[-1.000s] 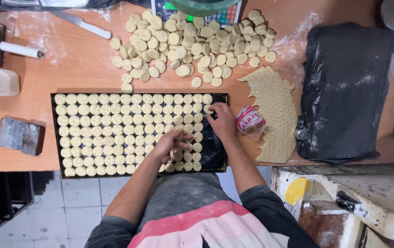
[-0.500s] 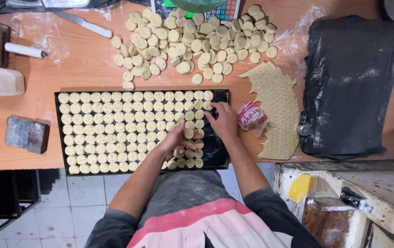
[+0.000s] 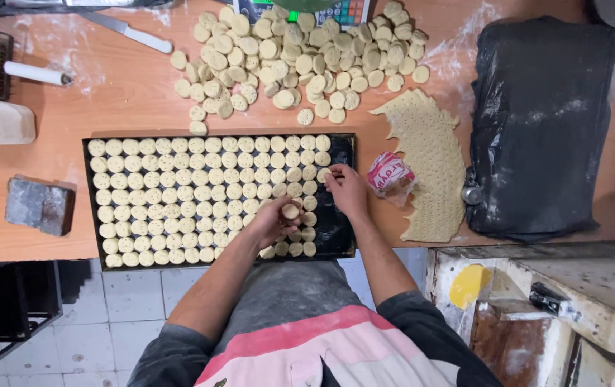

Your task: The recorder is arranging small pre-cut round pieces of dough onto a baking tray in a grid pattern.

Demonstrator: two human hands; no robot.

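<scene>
Holding dough round (image 3: 291, 211), left hand (image 3: 273, 222)

A floury wooden table (image 3: 135, 93) carries a black tray (image 3: 340, 229), loose dough rounds (image 3: 300, 54) and dough sheet (image 3: 429, 165).

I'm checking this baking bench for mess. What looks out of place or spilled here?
Flour is dusted over the wooden table near the loose dough rounds. A ragged dough sheet hangs at the table's edge. The tray rows look tidy.
</scene>
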